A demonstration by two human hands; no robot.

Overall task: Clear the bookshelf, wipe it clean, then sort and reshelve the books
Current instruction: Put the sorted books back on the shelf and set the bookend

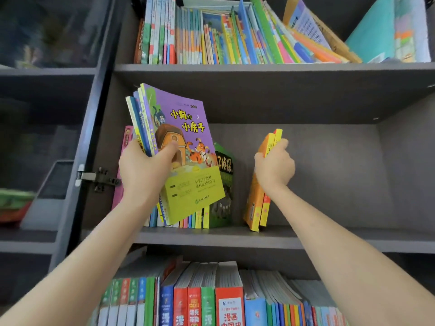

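The left fingers are hidden behind the books they hold; only the thumb shows. The lowest row of books [211,300] is cut off by the bottom edge, and the top row [235,38] by the upper edge. At far left, things behind a dark glass door [47,31] are blurred and cannot be made out. Small print on the covers is unreadable.

A dark grey bookshelf [282,90] fills the view, seen from below its middle. A metal hinge [98,178] sits on its left upright. The right half of the middle shelf [341,238] is bare board.

The left hand [143,170] grips a bundle of thin books [186,142] on the left of the middle shelf, thumb pressed across a purple cover showing a doghouse and an orange dog. The bundle's long axis is near upright, its top tipped left, its front cover facing the viewer. Whether its lower edge touches the shelf cannot be told. Behind it stand a row of thin spines [200,218], a green book [226,184] and a pink book [118,189].

The right hand [274,168] curls closed around the upper part of a few orange and yellow books [255,203] near the shelf's middle, apart from the bundle. They stand on their bottom edges, tops leaning right, narrow edges toward the viewer.
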